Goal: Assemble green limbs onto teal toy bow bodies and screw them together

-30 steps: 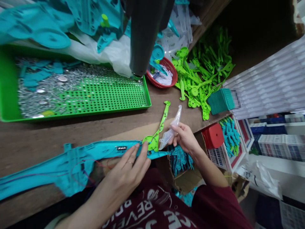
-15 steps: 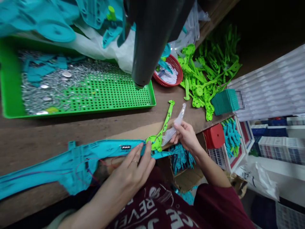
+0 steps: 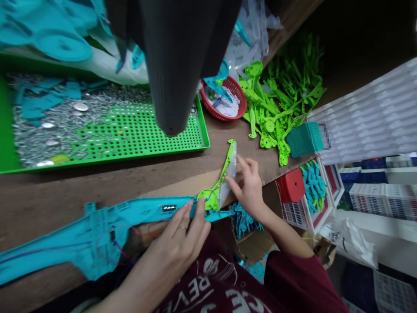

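A long blue plastic shell with wires in it lies along the table's front edge. At its right end sits a green curved part, pointing up and away. Against the right side of the green part rests a clear plastic piece. My left hand lies over the shell's right end, fingers stretched out, fingertips at the round base of the green part. Beside the clear piece is my right hand, thumb and fingers apart, fingertips at its edge.
A green tray of screws stands at the left, with a dark tool hanging over it. Behind are a red basket and piled green parts. A teal stack and red stool-like object are at right.
The clear piece has moved left onto the side of the green part, and my right hand has opened from its pinch on it. The view has shifted slightly; the dark tool appears further left.
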`<move>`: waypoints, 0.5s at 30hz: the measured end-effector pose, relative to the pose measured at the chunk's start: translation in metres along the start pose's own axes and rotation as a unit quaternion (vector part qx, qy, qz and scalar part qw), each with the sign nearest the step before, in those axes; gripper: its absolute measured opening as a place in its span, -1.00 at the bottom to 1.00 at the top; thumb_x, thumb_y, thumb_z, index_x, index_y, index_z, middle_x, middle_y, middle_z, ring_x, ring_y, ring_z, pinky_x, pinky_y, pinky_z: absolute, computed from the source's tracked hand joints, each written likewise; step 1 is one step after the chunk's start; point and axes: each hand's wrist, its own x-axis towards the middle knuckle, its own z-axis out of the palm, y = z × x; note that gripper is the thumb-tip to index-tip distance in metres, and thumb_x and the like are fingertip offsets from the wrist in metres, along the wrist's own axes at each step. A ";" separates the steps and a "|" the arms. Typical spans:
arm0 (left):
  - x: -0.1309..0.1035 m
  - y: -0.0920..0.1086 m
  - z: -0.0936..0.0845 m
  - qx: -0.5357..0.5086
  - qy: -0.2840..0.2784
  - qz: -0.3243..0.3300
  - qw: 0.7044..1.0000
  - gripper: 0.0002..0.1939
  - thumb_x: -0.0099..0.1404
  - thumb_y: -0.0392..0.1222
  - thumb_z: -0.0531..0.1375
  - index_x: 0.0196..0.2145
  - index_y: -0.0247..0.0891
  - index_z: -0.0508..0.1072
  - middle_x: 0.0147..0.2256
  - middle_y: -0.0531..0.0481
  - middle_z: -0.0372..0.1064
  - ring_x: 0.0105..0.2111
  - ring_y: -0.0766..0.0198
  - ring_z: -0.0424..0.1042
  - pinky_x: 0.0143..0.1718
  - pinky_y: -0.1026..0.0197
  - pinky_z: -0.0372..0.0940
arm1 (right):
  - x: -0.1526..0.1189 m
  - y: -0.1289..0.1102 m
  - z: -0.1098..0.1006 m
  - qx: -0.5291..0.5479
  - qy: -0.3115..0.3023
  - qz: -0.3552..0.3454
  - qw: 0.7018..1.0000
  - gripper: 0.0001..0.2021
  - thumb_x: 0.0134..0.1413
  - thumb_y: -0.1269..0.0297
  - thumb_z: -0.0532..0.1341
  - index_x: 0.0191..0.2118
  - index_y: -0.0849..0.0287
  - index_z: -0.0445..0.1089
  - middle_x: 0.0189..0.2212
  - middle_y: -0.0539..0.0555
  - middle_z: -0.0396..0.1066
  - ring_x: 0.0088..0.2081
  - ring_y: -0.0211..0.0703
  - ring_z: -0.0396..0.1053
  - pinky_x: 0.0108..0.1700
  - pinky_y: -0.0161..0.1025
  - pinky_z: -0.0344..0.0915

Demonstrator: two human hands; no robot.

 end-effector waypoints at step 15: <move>-0.008 -0.006 0.010 -0.021 0.028 -0.017 0.999 -0.42 0.32 -0.51 -0.19 0.04 -0.46 0.53 0.31 -0.38 0.24 0.42 -0.09 -0.12 0.36 -0.19 0.18 | 0.173 0.041 -0.068 -0.235 0.051 0.010 0.971 -0.69 0.31 0.31 0.10 0.07 0.27 0.43 0.05 0.27 0.45 0.02 0.07 0.44 0.05 0.00 0.38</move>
